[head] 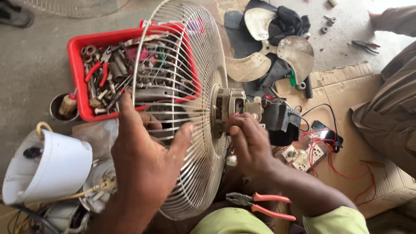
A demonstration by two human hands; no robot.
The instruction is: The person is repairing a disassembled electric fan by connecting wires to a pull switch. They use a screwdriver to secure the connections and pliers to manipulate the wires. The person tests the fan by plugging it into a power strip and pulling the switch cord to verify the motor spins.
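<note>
Fan motor [232, 106], w/ its wire guard [182, 108] attached, was held up off the floor at centre of view, guard on edge and motor housing pointing to the person's right. All places below are rel. to the motor.

Left hand [145, 158]: just left of the motor, on the guard's face. Grip spread, thumb and fingers splayed across the wires and hooked through them; judged to be bracing the assy upright and stopping it turning.

Right hand [251, 141]: directly below and touching the motor's rear. Grip pressed together, fingertips pinching a thin red wire [232, 118] at the housing. Exact terminal hidden by fingers; cannot tell.

Black rear cover [279, 123]: immediately right of the motor, appar. still linked to it.

Red tray [77, 73] of mixed hand tools: well left, behind the guard, within arm's reach.

Orange-handled pliers [260, 201]: below the motor, near the right forearm, lying loose.

Fan blade [268, 50]: above-right, removed, resting on dark cloth.

Socket board [303, 156] w/ red leads: lower right, on flattened cardboard [346, 78]; prob. a test supply kept close.

White bucket [47, 167]: far lower left, tipped on its side.

Second person's sleeve [390, 108]: far right, not touching the assy.
</note>
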